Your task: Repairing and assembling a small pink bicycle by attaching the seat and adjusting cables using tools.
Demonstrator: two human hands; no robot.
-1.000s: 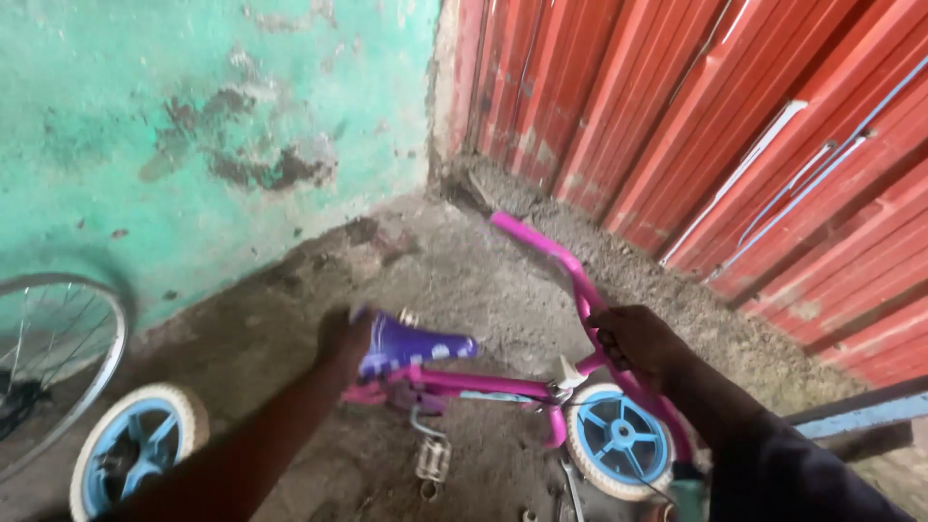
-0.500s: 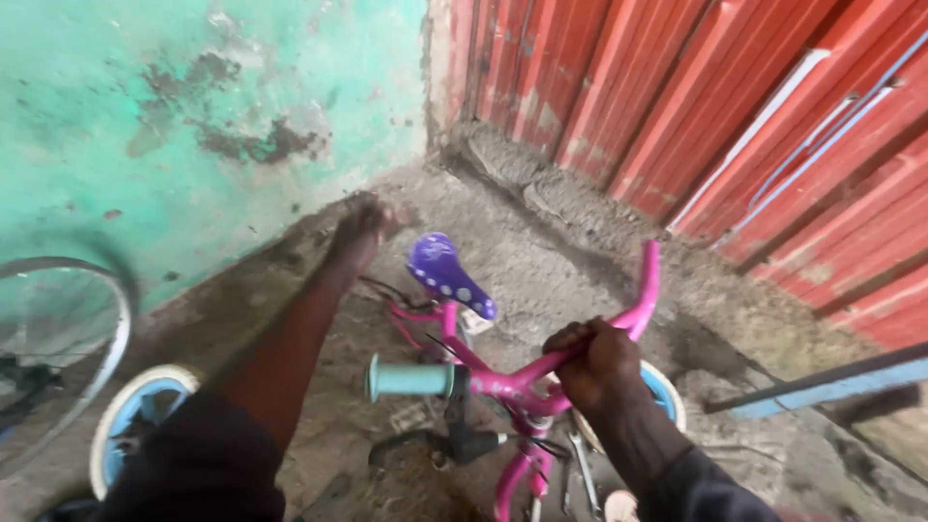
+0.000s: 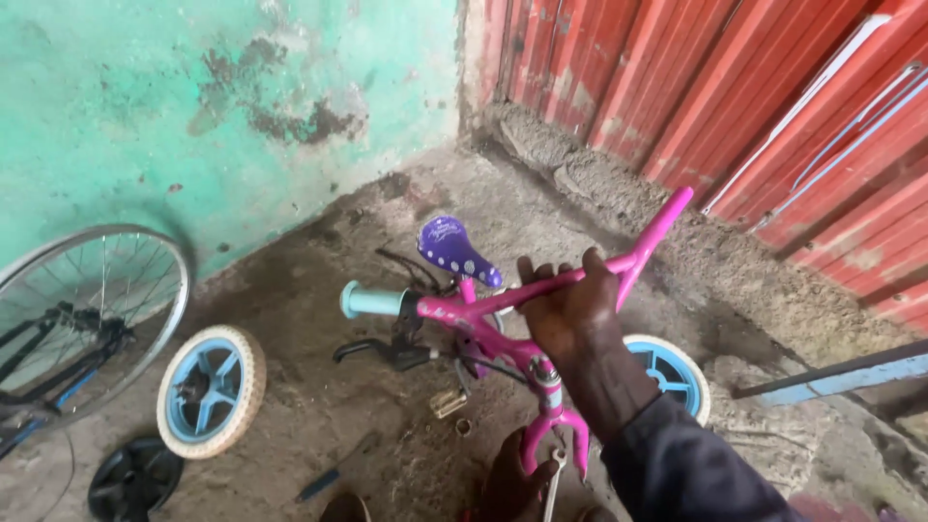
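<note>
Pink steel fills the foreground: a small bike (image 3: 503,338) stands on a rough concrete floor (image 3: 319,319) in the corner of a yard. Nearest the viewer, the person's left hand (image 3: 512,483) sits low at the fork (image 3: 553,435), beside a thin metal tool (image 3: 551,481); whether its fingers are spread or curled cannot be told from here. Just above, the right hand (image 3: 570,309) is wrapped tight around the pink handlebar (image 3: 580,275), fingers curled over the bar near its middle. The bar's left end carries a pale teal grip (image 3: 372,302), with a black brake lever (image 3: 372,350) hanging below; the right end is bare. A blue-and-cream wheel (image 3: 677,372) shows behind the forearm. Beyond the bar rises a purple saddle (image 3: 456,249). To the left, a loose wheel (image 3: 211,391) of the same colours lies on the floor, near a black disc (image 3: 135,478) and a large spoked wheel (image 3: 92,319). Farthest back stand a peeling green wall (image 3: 193,106) and red corrugated sheeting (image 3: 735,97).
</note>
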